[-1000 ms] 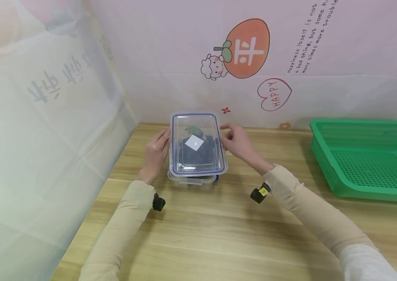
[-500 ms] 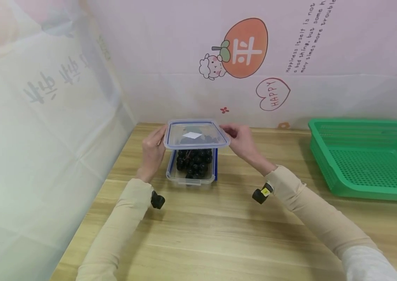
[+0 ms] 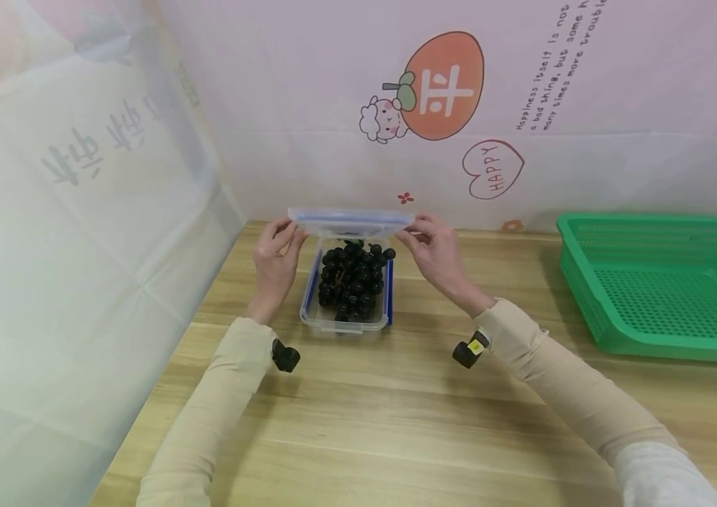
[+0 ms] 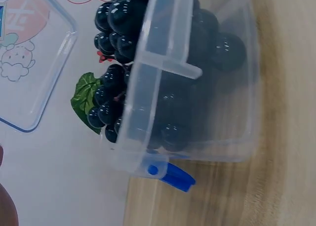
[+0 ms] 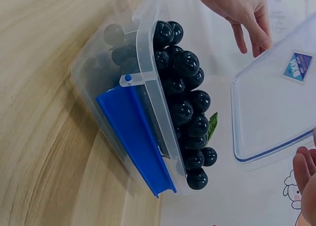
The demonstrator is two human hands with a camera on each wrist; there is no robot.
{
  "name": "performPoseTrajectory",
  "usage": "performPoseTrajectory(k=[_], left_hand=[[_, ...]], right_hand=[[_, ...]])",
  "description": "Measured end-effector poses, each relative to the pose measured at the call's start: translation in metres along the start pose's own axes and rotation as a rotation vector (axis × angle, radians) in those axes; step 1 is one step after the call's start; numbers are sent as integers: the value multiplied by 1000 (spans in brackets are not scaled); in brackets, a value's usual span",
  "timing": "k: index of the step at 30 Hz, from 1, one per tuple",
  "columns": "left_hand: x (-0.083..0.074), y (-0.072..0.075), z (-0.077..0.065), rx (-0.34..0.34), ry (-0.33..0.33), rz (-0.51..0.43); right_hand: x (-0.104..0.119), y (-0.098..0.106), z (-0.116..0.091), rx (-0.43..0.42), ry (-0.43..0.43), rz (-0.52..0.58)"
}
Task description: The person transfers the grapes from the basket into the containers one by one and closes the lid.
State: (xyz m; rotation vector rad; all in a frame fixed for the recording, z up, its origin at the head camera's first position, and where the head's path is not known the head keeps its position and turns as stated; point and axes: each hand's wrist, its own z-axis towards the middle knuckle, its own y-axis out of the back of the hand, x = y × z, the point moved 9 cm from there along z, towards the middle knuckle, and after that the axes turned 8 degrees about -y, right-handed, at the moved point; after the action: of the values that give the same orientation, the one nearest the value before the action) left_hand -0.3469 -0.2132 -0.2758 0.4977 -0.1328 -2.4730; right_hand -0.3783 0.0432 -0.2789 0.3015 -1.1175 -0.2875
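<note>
A clear plastic lid [image 3: 351, 224] with a blue seal is raised and tilted over the far end of a clear food container [image 3: 339, 327]. My left hand [image 3: 275, 262] pinches the lid's left edge, while the right hand [image 3: 437, 259] holds its right edge. A bunch of black grapes [image 3: 353, 283] fills the container and heaps above the rim. From the left wrist, a green leaf [image 4: 85, 98] shows at the far end of the bunch. A blue side latch [image 5: 136, 137] hangs down along the container's wall in the right wrist view. A small sticker [image 5: 297, 66] is on the lid.
To the right on the wooden table [image 3: 358, 415] stands a green plastic basket [image 3: 599, 310] with a perforated bottom. A printed cloth [image 3: 308, 105] covers the back, and a pale sheet [image 3: 79, 282] runs along the left side.
The lid has tipped from facing the camera over the container to nearly edge-on at its far end, uncovering the grapes. The right fingers have moved onto the lid's near right corner.
</note>
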Motion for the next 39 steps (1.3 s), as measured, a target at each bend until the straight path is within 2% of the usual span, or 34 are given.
performPoseTrajectory(k=[5, 10, 16, 20, 25, 30, 34, 39], left_hand=[[7, -1, 1, -12, 108, -96], [12, -1, 1, -17, 202, -137], [14, -2, 1, -28, 233, -136], [13, -2, 3, -37, 235, -143], [13, -2, 4, -40, 287, -142], [17, -6, 1, 13, 393, -135], [23, -11, -4, 89, 479, -113], [28, -17, -10, 181, 549, -101]], right_hand=[[4, 4, 0, -58, 48, 12], [5, 6, 0, -80, 43, 4], [1, 6, 1, -79, -14, 35], [0, 6, 1, -86, -20, 47], [-2, 6, 1, -71, -43, 38], [-9, 4, 0, -32, -101, 40], [-20, 0, 0, 18, -208, 33], [-38, -8, -2, 80, -329, 10]])
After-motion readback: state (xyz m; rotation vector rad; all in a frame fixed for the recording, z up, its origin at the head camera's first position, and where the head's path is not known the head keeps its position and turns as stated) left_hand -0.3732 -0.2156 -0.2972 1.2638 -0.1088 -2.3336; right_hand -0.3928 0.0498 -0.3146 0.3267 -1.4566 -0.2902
